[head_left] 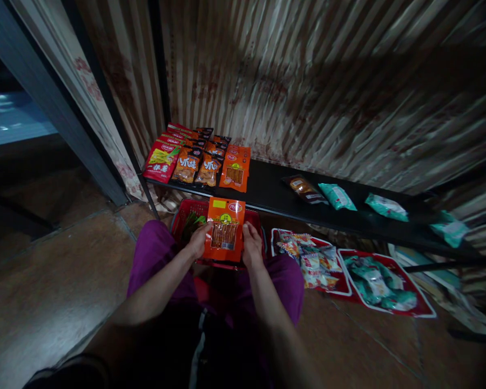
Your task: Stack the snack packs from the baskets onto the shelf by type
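Between my two hands is an orange snack packet [225, 231] with a clear window showing brown sticks, held upright above a red basket [191, 205]. My left hand [198, 241] is closed on its left edge, and my right hand [251, 244] grips the right edge. Some green packaging shows inside the basket, partly hidden by the packet. Just beyond, on the black shelf [263, 186], stand similar orange packets [235, 168]. To their left are orange-and-black snack bags [187, 165] and red packets [162, 159] in rows.
Farther right on the shelf lie a brown packet [303, 189] and several teal packets [337, 196]. On the floor to the right are a red basket of white-and-orange bags [311, 265] and another red basket [427, 309] with teal packets. A striped curtain [308, 81] hangs behind the shelf.
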`<state>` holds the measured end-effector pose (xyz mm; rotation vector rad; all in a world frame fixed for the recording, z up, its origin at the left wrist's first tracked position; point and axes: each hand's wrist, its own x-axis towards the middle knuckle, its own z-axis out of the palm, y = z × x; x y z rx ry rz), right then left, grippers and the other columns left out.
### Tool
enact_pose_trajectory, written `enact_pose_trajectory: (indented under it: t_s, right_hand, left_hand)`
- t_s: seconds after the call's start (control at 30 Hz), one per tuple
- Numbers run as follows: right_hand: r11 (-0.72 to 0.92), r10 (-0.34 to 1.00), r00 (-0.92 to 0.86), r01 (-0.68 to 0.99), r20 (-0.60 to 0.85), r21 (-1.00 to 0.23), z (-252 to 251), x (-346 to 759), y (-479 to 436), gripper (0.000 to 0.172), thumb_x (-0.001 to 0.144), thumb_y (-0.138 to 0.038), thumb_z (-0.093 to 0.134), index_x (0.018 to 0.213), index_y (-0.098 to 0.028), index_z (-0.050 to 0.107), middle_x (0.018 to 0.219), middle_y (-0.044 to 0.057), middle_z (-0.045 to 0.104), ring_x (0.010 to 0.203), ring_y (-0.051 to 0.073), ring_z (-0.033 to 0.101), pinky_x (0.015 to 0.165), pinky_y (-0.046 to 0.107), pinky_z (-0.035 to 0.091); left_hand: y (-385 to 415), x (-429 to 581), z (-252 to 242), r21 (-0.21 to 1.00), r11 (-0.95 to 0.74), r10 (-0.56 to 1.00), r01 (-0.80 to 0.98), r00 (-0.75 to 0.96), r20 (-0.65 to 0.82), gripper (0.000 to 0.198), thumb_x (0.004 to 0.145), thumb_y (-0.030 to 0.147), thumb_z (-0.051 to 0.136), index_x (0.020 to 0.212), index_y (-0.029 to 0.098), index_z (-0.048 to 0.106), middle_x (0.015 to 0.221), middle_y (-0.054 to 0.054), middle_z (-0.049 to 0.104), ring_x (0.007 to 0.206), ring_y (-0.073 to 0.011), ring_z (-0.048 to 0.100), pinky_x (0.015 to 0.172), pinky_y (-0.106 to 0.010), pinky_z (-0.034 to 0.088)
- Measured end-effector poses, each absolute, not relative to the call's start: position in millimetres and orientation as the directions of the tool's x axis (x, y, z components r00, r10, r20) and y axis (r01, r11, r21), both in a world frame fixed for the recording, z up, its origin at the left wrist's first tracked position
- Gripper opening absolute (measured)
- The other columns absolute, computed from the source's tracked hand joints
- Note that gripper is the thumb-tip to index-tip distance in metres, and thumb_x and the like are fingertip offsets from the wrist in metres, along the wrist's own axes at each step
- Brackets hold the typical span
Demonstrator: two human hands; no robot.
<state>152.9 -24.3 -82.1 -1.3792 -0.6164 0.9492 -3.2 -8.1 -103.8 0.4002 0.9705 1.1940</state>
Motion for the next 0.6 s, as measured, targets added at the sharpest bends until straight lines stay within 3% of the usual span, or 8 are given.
enact_pose_trajectory:
  t_s: [0.07, 0.13, 0.3, 0.6]
  right_hand:
    - [-0.086, 0.861, 0.43, -0.404, -0.272, -0.911, -80.5, 154.2, -18.9, 0.046, 0.062, -0.045, 0.073, 0.099, -0.019, 0.067, 0.094, 0.004, 0.072, 0.083, 0.017, 0.066, 0.075, 0.028, 0.052]
    - [-0.095, 0.856, 0.404, -0.489, -0.322, -0.867, -78.7, 154.0, -16.8, 0.041, 0.058, -0.039, 0.077, 0.092, -0.019, 0.068, 0.084, 0.001, 0.073, 0.073, 0.015, 0.066, 0.067, 0.026, 0.053]
    - [-0.099, 0.798, 0.457, -0.545, -0.393, -0.833, -76.1, 152.8, -19.8, 0.036, 0.053, -0.024, 0.08, 0.087, -0.019, 0.069, 0.067, -0.002, 0.072, 0.062, 0.014, 0.066, 0.057, 0.025, 0.053]
    - [-0.096, 0.756, 0.501, -0.553, -0.422, -0.828, -72.0, 155.3, -19.3, 0.029, 0.054, -0.02, 0.078, 0.081, -0.018, 0.069, 0.063, -0.002, 0.071, 0.059, 0.014, 0.065, 0.056, 0.024, 0.054]
  left_hand:
    - [-9.8, -2.2, -102.7, 0.689, 0.407, 0.888, -0.6, 0.082, -0.453, 0.034, 0.063, 0.037, 0.077, 0.087, 0.014, 0.07, 0.09, -0.009, 0.072, 0.099, -0.0252, 0.063, 0.094, -0.038, 0.044]
    - [-11.5, -1.9, -101.5, 0.655, 0.45, 0.872, -0.607, 0.139, -0.47, 0.036, 0.064, 0.037, 0.077, 0.09, 0.014, 0.069, 0.091, -0.009, 0.072, 0.096, -0.0256, 0.064, 0.091, -0.039, 0.047]
    - [-12.8, -4.1, -98.1, 0.635, 0.482, 0.863, -0.604, 0.2, -0.464, 0.039, 0.066, 0.037, 0.076, 0.096, 0.013, 0.069, 0.091, -0.01, 0.072, 0.092, -0.0257, 0.066, 0.086, -0.04, 0.05]
    - [-13.2, -3.3, -91.9, 0.606, 0.503, 0.861, -0.616, 0.294, -0.415, 0.035, 0.072, 0.03, 0.071, 0.103, 0.016, 0.065, 0.096, -0.009, 0.071, 0.094, -0.0248, 0.066, 0.086, -0.04, 0.051]
